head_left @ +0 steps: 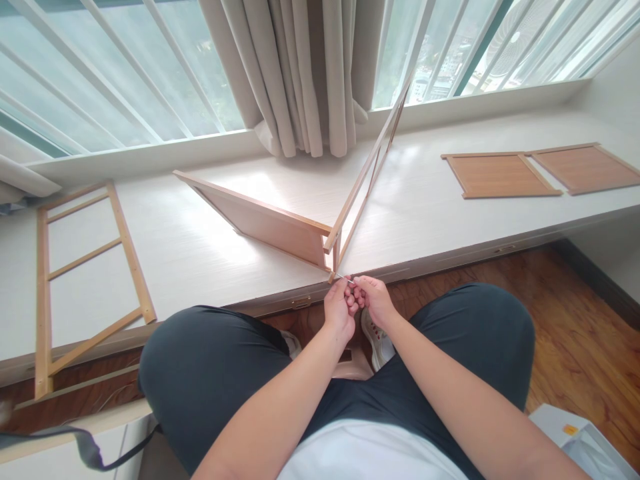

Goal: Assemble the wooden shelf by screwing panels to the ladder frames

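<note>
The left hand (340, 312) and right hand (376, 301) pinch a thin metal rod (343, 276) between closed fingers. Just ahead of them is the wooden frame's (367, 167) corner. Best keep the rod straight and steady.

White top (370, 453), smooth dark blue-black trousers (210, 373), pale shoes (384, 348) with small reddish accents, bare forearms (293, 393).

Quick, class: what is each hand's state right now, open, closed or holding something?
Left hand: closed, at the metal rod; whether it grips it cannot be told.
Right hand: closed, holding the metal rod.
</note>
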Available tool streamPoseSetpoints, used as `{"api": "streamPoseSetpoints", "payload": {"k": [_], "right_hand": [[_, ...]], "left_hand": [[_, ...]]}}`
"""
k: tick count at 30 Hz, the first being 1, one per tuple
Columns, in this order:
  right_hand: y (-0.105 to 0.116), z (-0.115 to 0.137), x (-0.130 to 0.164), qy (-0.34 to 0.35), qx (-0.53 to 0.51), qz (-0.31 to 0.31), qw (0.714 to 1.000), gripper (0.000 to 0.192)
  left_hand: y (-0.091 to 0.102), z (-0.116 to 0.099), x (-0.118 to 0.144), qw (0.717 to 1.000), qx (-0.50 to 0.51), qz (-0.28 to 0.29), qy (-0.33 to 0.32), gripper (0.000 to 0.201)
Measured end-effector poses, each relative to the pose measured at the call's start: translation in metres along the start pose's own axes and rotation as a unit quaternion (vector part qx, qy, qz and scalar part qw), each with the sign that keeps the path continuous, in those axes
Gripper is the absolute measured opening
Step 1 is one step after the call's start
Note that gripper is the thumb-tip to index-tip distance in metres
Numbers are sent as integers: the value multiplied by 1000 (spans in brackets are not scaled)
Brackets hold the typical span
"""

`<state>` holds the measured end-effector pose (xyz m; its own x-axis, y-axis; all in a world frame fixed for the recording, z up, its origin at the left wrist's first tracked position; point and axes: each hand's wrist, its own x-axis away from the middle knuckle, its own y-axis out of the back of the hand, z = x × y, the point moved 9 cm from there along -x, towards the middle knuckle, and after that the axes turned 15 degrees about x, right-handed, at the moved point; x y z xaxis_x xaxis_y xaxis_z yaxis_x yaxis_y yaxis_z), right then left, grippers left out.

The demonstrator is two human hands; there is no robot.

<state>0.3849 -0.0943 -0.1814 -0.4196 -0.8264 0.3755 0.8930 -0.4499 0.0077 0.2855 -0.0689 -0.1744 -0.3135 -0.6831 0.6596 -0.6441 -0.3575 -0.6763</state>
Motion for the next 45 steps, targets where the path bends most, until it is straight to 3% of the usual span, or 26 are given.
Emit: {"api": "streamPoseSetpoints", "payload": {"k": [4,10,18,27,34,40,45], "right_hand": [[13,14,5,70,92,-71,991,37],[15,33,17,175,221,-135,950,31],[11,48,27,267,328,-156,893,27],[11,50,28,288,378,-163,865,32],[16,45,23,259,360,-153,883,35],[17,38,18,187,254,-132,940,28],[6,13,4,69,109,-54,990,38]], "left_hand": [[2,0,-1,1000,-3,-1,0,30],[2,0,-2,1000,1,-3,5,29],[-1,0,0,1000,15,-6,12,30],[1,1,-2,1000,22,-5,16,29],[0,2,-2,999,27,-6,27,29],[1,2,-2,999,30,-9,28,28],[3,0,-3,999,30,-14,19,24]]}}
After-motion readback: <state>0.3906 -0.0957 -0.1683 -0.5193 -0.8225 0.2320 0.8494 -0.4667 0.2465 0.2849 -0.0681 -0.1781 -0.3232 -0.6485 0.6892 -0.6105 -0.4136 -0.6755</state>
